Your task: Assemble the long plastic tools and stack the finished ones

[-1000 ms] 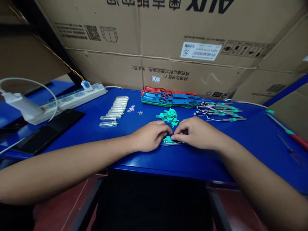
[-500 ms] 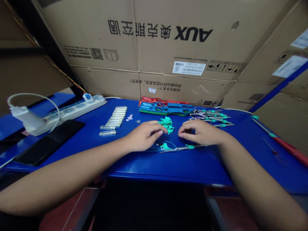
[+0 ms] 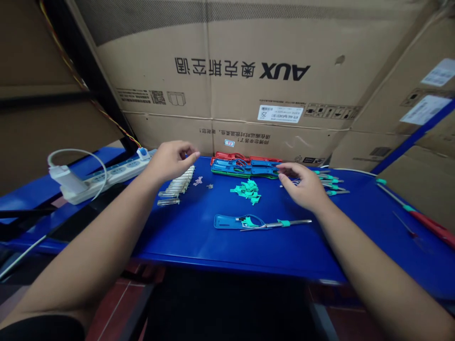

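Observation:
My left hand point(image 3: 175, 160) hovers above the far end of a row of clear tubes point(image 3: 179, 183). Its fingers are loosely bent, thumb apart from them, with nothing visible between. At the stacked blue handle shells point(image 3: 231, 166), by their right end, is my right hand point(image 3: 302, 185). Its thumb and index finger are parted and hold nothing I can see. Nearer to me lies one blue handle shell point(image 3: 223, 221) with a green trigger piece point(image 3: 249, 221), wires and a metal rod point(image 3: 296, 222) on it. A pile of green plastic pieces point(image 3: 249, 189) sits between the hands.
Red shells point(image 3: 227, 155) lie behind the blue ones. Metal rods with green clips point(image 3: 334, 185) are bunched at right. Small pink parts point(image 3: 198, 181) and tiny metal parts point(image 3: 210, 186) lie mid-table. A power strip point(image 3: 117, 175) stands left; a cardboard wall point(image 3: 241, 94) closes the back.
My left hand has moved left and away from me, from the green pieces to over the clear tubes. My right hand has shifted right and farther back, uncovering the assembled shell in front.

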`<state>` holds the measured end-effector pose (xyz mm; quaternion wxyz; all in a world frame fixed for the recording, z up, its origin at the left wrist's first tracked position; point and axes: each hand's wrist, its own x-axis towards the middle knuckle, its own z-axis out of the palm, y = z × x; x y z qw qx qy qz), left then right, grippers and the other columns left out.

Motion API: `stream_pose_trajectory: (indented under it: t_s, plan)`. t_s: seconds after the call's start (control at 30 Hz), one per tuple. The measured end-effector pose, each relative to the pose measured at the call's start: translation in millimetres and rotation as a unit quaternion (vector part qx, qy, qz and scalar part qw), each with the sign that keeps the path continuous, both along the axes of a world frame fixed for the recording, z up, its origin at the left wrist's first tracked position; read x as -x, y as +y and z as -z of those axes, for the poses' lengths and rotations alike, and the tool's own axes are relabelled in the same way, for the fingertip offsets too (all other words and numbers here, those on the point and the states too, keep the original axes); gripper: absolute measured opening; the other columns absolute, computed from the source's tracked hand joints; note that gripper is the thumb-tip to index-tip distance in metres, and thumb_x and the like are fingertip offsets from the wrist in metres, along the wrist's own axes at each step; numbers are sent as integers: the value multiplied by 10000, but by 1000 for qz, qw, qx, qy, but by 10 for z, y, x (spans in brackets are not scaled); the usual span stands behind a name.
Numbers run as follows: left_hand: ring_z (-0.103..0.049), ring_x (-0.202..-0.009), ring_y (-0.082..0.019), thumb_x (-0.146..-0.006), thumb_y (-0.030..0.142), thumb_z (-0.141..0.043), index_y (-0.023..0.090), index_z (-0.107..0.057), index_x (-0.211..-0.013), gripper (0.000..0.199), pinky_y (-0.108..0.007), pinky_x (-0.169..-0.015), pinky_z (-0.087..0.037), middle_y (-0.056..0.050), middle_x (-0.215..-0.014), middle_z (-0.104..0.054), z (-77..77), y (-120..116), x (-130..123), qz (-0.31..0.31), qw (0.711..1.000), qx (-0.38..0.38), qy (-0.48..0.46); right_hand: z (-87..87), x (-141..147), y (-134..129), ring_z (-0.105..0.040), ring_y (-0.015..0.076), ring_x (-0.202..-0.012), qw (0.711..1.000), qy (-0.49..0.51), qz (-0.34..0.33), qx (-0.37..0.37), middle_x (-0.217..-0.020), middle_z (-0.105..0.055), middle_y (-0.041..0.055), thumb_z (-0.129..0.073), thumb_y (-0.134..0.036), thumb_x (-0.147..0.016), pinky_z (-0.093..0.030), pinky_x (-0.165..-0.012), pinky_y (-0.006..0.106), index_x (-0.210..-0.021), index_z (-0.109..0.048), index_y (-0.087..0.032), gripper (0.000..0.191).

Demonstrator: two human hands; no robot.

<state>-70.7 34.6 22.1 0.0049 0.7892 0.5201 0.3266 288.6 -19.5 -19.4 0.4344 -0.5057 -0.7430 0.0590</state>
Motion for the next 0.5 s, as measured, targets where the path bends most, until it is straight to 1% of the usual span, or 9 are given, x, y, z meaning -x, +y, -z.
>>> stream_pose_trajectory:
  t_s: [0.03, 0.1, 0.17, 0.23, 0.27, 0.33, 0.43, 0.5]
  plan:
    - [-611, -758, -171, -869, 458, -567, 183, -729, -924, 324, -268, -689, -430, -39, -844, -708, 5, 42, 53, -16, 998, 29, 46, 4, -6, 7, -675, 212, -856, 1000, -8, 1, 1, -976, -717, 76, -592, -300, -872, -535, -805, 365, -1058, -680, -197, 230]
    - [-622, -768, -175, -858, 441, -555, 196, -747, -957, 327, -265, -680, -418, -38, -876, -726, 38, 117, 121, -35, 993, 74, 90, 8, -16, 18, -671, 210, -845, 1000, -24, 1, 2, -955, -709, 71, -591, -298, -871, -531, -799, 364, -1050, -685, -201, 224]
    - [-634, -798, -189, -818, 374, -566, 198, -755, -979, 304, -267, -683, -418, -47, -928, -739, 67, 165, 155, -46, 980, 125, 145, 7, -22, 21, -667, 211, -845, 999, -37, -1, 4, -944, -701, 69, -586, -295, -873, -525, -798, 362, -1031, -692, -200, 213]
    - [-641, -788, -205, -747, 309, -602, 197, -769, -928, 270, -273, -672, -421, -52, -908, -747, 60, 168, 194, -34, 953, 208, 218, 0, -21, 14, -664, 214, -847, 999, -47, -1, 4, -943, -698, 69, -583, -294, -874, -519, -798, 364, -1017, -697, -198, 207]
    - [-644, -767, -205, -716, 287, -619, 204, -775, -890, 248, -271, -663, -423, -44, -871, -748, 39, 152, 223, -18, 937, 250, 244, -4, -17, 7, -663, 216, -850, 999, -54, -1, 5, -944, -699, 69, -581, -294, -875, -516, -800, 366, -1012, -699, -199, 204]
    - [-649, -737, -191, -691, 268, -639, 229, -780, -848, 215, -258, -660, -431, -13, -812, -748, -23, 96, 296, 18, 914, 308, 263, -9, -6, -7, -663, 220, -868, 998, -68, -7, 6, -953, -705, 70, -577, -293, -880, -511, -813, 371, -997, -701, -203, 193]
    - [-645, -707, -181, -693, 256, -643, 235, -778, -829, 193, -255, -659, -430, -5, -779, -746, -104, -4, 381, 28, 904, 334, 266, -5, 19, -24, -662, 225, -896, 996, -90, -26, 10, -960, -714, 73, -567, -289, -889, -500, -832, 376, -969, -710, -203, 185]
    - [-643, -693, -185, -687, 256, -657, 232, -779, -809, 175, -260, -647, -421, -21, -780, -750, -120, -51, 391, 28, 898, 347, 271, 3, 38, -31, -660, 225, -899, 994, -101, -33, 12, -958, -717, 73, -562, -285, -894, -494, -830, 375, -961, -716, -198, 190]
